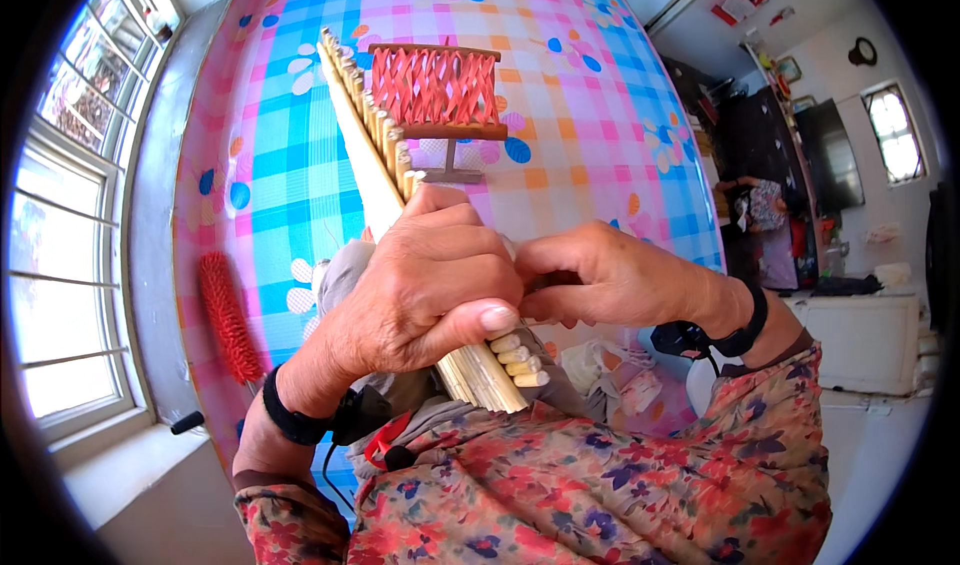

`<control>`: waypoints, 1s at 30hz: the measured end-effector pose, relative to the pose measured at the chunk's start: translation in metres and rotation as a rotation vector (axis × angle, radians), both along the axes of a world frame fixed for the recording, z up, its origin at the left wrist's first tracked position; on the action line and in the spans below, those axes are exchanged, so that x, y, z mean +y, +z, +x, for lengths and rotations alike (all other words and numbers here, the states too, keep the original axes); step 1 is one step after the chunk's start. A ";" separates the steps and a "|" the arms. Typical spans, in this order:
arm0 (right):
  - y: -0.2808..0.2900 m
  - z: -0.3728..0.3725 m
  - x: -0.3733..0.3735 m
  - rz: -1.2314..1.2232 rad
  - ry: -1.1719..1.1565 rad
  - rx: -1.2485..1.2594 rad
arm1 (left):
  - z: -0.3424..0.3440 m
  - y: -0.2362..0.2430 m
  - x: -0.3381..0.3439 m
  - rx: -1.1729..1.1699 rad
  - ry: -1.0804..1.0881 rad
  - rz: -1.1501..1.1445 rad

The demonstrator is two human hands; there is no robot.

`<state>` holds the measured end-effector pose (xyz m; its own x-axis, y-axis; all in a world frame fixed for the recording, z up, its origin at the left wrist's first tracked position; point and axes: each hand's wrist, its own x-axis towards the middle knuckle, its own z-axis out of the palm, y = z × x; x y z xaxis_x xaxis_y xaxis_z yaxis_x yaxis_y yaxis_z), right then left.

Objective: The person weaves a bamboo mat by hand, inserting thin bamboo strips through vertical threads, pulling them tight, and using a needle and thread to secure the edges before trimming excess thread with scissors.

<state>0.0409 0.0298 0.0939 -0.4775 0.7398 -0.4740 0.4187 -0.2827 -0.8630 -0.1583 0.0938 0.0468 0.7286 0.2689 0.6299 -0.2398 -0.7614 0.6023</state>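
Note:
A long row of pale straw-coloured sticks, like cut reeds set side by side, (478,375) lies slantwise across my lap, its far end reaching over the bed. Thicker round stick ends show along its right edge, near and far. My left hand (435,280) wraps over the middle of this row, thumb pressed down on top. Close against it on the right, my right hand (615,275) has its fingers bent in a pinch at the row's edge. What those fingertips hold is hidden behind the knuckles.
Beyond the sticks sits a small wooden frame wound with red strips (435,90) on the checked, flowered sheet (600,155). A red fluffy duster (230,315) lies at left, below barred windows (75,255). Crumpled cloth (595,370) is by my right knee. Another person (765,205) is far right.

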 end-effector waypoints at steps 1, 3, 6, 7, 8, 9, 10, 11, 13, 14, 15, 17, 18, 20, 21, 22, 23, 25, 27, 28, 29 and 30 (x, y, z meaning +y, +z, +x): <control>-0.003 0.003 0.001 0.102 0.044 0.027 | 0.003 0.003 0.000 0.037 0.003 0.013; -0.012 0.008 0.002 0.174 0.097 0.100 | 0.011 0.009 -0.002 0.053 -0.017 0.011; -0.004 0.015 0.010 0.259 0.215 -0.006 | 0.017 0.014 -0.001 0.087 -0.029 -0.004; -0.006 0.017 0.012 0.260 0.213 0.006 | 0.018 0.015 0.000 0.105 -0.028 -0.002; -0.008 0.018 0.014 0.303 0.259 -0.009 | 0.020 0.017 0.002 0.123 -0.027 -0.001; -0.011 0.020 0.015 0.346 0.306 -0.026 | 0.020 0.017 0.002 0.133 -0.028 -0.002; -0.012 0.020 0.015 0.345 0.303 -0.016 | 0.021 0.018 0.002 0.143 -0.040 -0.006; -0.015 0.021 0.014 0.412 0.295 0.004 | 0.021 0.019 0.002 0.152 -0.052 -0.009; -0.021 0.022 0.016 0.478 0.283 0.031 | 0.023 0.019 0.000 0.149 -0.042 -0.028; -0.028 0.023 0.018 0.623 0.301 0.052 | 0.025 0.018 -0.001 0.137 -0.032 -0.045; -0.032 0.024 0.020 0.767 0.320 0.068 | 0.026 0.018 -0.001 0.140 -0.032 -0.047; -0.032 0.025 0.018 0.679 0.332 0.118 | 0.028 0.016 -0.003 0.116 -0.034 -0.051; -0.031 0.025 0.018 0.594 0.350 0.166 | 0.030 0.016 -0.005 0.120 -0.031 -0.053; -0.037 0.028 0.012 0.602 0.358 0.191 | 0.032 0.015 -0.009 0.118 -0.031 -0.028; -0.038 0.030 0.009 0.611 0.362 0.206 | 0.033 0.015 -0.010 0.118 -0.030 -0.028; -0.039 0.031 0.006 0.610 0.363 0.206 | 0.034 0.016 -0.011 0.131 -0.048 -0.016; -0.039 0.032 0.003 0.648 0.351 0.202 | 0.034 0.016 -0.012 0.144 -0.066 -0.003; -0.037 0.031 -0.007 0.685 0.342 0.204 | 0.032 0.014 -0.018 0.133 -0.082 -0.011; -0.031 0.031 -0.017 0.695 0.324 0.126 | 0.028 0.012 -0.023 0.118 -0.103 -0.016; -0.031 0.031 -0.020 0.697 0.323 0.122 | 0.025 0.012 -0.024 0.108 -0.112 -0.013; -0.030 0.031 -0.022 0.698 0.345 0.045 | 0.023 0.011 -0.026 0.099 -0.121 -0.011; -0.029 0.031 -0.022 0.701 0.372 -0.031 | 0.022 0.010 -0.027 0.097 -0.118 -0.007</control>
